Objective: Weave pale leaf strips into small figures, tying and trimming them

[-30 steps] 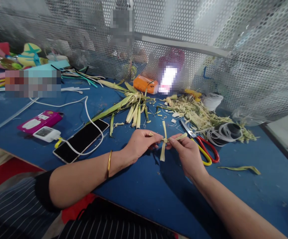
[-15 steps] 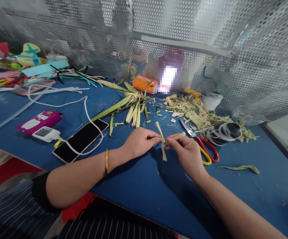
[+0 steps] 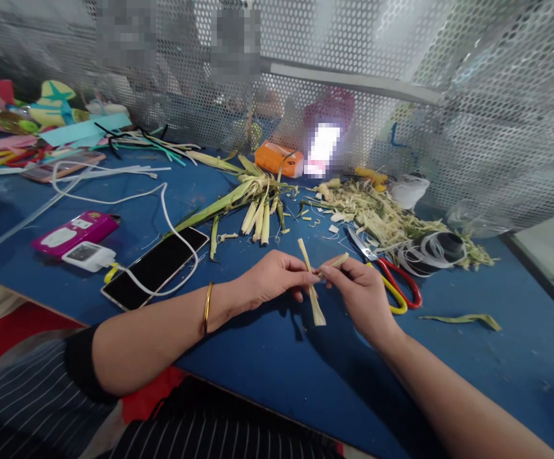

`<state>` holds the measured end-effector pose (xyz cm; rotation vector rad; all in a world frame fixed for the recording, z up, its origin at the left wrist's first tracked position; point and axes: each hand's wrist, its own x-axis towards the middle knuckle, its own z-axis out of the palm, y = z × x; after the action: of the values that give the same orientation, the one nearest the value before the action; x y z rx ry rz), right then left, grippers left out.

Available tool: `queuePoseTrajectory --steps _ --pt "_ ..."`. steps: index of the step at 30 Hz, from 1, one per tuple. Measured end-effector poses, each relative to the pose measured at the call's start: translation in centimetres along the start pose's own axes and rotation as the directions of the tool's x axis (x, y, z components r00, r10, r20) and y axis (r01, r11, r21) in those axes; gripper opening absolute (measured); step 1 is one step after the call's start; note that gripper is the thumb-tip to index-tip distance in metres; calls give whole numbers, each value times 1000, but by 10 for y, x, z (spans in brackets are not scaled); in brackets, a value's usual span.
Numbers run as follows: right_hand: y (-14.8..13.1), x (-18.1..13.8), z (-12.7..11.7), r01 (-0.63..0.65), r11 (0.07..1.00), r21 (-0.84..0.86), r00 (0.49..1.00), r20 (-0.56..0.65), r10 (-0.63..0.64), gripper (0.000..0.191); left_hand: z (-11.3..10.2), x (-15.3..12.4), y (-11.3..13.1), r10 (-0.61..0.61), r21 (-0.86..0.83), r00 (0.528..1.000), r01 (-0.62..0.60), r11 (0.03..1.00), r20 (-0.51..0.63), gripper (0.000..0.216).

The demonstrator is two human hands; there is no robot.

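Two-handed grip: left hand [image 3: 275,278] and right hand [image 3: 365,294] pinch flat, pale, papery leaf strips [image 3: 317,310].

The person's two hands [image 3: 274,277] [image 3: 365,290] show, with one gold bangle [image 3: 207,306], one orange pack [image 3: 277,159], one string spool [image 3: 432,254] and two scissors [image 3: 376,259] [image 3: 11,155].

Perforated grey screen [image 3: 315,44] behind a blue table [image 3: 257,354].

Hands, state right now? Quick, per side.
Left hand: closed, pinching the pale leaf strips.
Right hand: closed, also pinching the pale leaf strips; one end sticks out past its grip.
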<state>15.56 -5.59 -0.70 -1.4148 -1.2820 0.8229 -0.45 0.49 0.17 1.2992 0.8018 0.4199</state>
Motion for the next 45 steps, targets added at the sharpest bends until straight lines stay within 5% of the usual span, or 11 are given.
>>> queuePoseTrajectory --steps 6,10,13,18,21,25,28,33,39,45 --pt "5 4 -4 -89 995 33 996 -20 90 24 3 -2 -1 45 79 998 -48 996 37 22" --pt "1 7 -13 143 964 -222 981 -99 -169 17 5 -6 -2 81 215 996 -89 973 48 21" --pt "-4 6 -14 254 916 -311 967 48 -252 14 8 -8 -2 112 416 988 -145 898 103 19" --pt "-14 -2 -11 179 955 -236 979 143 -148 15 12 -9 -3 146 582 983 -184 792 113 36" --pt "-18 -8 -12 326 844 -425 943 90 -319 13 11 -7 -6 152 521 988 -130 844 1 39" --pt "-22 -16 -11 571 471 -672 762 222 -608 8 10 -4 -7 160 252 976 -119 960 -148 32" --pt "-22 -21 -7 627 318 -711 661 270 -700 8 12 -4 -2 77 -75 988 -88 993 -137 18" --pt "-20 -21 -5 573 297 -764 651 204 -731 6 12 -6 3 -11 -322 995 -21 947 -99 14" --pt "-16 -16 -6 581 286 -762 631 199 -750 7 11 -8 6 -1 -399 999 -14 917 -36 9" --pt "-15 -17 -4 617 233 -752 588 244 -771 9 13 -7 7 -47 -442 992 -8 897 -113 14"
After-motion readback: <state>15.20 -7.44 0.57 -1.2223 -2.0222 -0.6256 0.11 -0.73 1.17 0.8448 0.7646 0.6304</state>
